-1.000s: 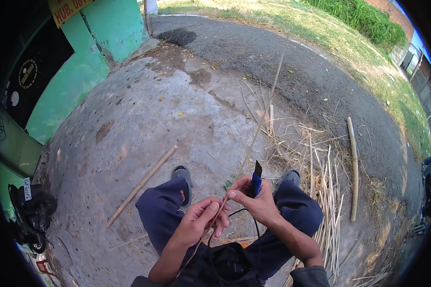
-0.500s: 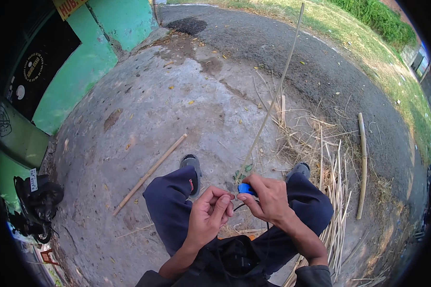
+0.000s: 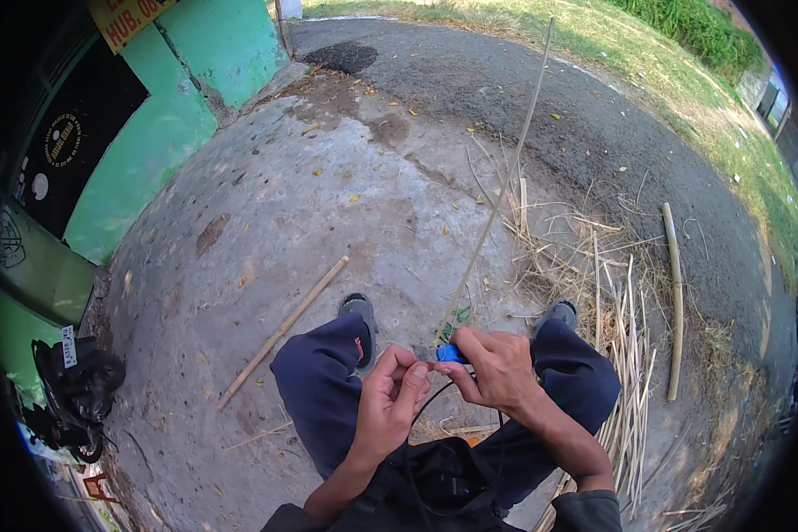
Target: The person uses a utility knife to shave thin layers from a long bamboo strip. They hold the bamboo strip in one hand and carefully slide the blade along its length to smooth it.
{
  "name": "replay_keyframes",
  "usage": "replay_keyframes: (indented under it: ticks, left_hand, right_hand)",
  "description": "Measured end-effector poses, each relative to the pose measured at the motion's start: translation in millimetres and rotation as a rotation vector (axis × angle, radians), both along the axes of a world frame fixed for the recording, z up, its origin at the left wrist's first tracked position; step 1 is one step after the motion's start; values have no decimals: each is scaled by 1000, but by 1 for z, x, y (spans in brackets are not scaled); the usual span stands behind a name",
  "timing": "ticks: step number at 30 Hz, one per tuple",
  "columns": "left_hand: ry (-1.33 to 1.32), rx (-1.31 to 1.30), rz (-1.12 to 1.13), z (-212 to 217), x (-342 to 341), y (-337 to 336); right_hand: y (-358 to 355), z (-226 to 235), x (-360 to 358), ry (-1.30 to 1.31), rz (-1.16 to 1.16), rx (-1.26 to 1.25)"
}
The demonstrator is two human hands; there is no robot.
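Observation:
Closed round a small blue object [image 3: 450, 354], whose kind I cannot make out, is my right hand [image 3: 502, 368]. My left hand [image 3: 394, 385] is closed in a pinch, its fingertips against those of the right hand; whatever lies between them is too small to tell. A long thin bamboo strip [image 3: 491, 217] slants away from beside the blue object, far and to the right. Its near end disappears at my hands, so I cannot tell which one grips it. Just below the fingers, a thin black cord [image 3: 425, 405] curves down toward my lap.
Left of my feet lies a bamboo stick [image 3: 284, 332]. Several pale split strips [image 3: 628, 372] and dry shavings [image 3: 563, 244] spread at the right, with a thicker bamboo pole [image 3: 673, 301] beyond. A parked motorcycle [image 3: 80, 395] and a green wall [image 3: 124, 182] stand at the left.
My fingers and the blue object have shifted slightly, and the blue object sits a little lower in view. The strip's far end has tipped slightly left. The whole view has turned a little.

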State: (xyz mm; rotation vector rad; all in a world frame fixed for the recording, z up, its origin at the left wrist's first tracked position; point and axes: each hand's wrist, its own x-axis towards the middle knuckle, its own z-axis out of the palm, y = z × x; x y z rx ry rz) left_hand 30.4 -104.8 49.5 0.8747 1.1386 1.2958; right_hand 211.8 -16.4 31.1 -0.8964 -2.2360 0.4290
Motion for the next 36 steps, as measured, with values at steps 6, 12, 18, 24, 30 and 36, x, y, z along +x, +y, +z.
replay_keyframes:
  ticks: [6,12,18,24,30,36]
  left_hand:
    - [56,-24,-22,2,5,-7]
    - [147,21,-37,-1,6,-11]
    - [216,15,-60,-1,0,-21]
    - [362,50,-49,-4,-6,-22]
    - [439,20,-47,-14,-18,-27]
    - [477,9,-207,-25,-26,-28]
  right_hand:
    - [10,5,9,49,-130,34]
    - [21,7,19,107,-200,4]
    - [36,15,37,168,-319,23]
    - [56,3,52,340,-473,-46]
    - [55,22,47,960,-198,-590]
    - [47,4,46,946,-204,-712]
